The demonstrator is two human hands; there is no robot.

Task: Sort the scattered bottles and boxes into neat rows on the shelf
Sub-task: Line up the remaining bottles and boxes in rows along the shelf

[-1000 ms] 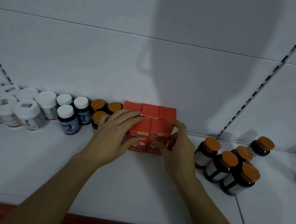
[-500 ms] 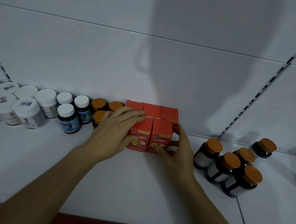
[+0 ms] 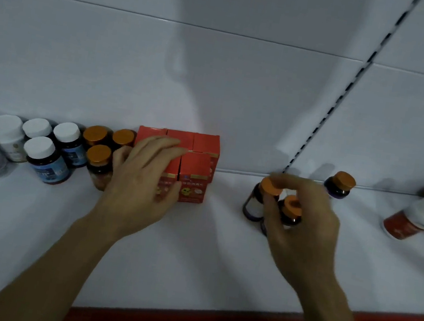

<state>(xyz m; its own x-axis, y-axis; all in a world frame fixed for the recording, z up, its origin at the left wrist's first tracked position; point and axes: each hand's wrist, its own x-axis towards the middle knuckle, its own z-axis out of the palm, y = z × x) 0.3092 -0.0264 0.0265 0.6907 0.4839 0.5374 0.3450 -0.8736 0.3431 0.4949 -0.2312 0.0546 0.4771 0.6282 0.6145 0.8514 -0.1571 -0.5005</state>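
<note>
I see my left hand [image 3: 142, 177] lying with straight fingers on the red boxes [image 3: 193, 182] packed along the back edge of the shelf [image 3: 191, 253] near its middle, while my right hand [image 3: 303, 223], somewhat blurred, curls its fingers round the orange-capped bottles [image 3: 268, 196] standing apart to the boxes' right.

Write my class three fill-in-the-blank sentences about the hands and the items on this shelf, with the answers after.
The left hand rests on the ____ boxes.
The right hand grips dark bottles that have ____ caps.
The blue-labelled bottles at the left have ____ caps.
Missing words: red, orange, white.
</note>
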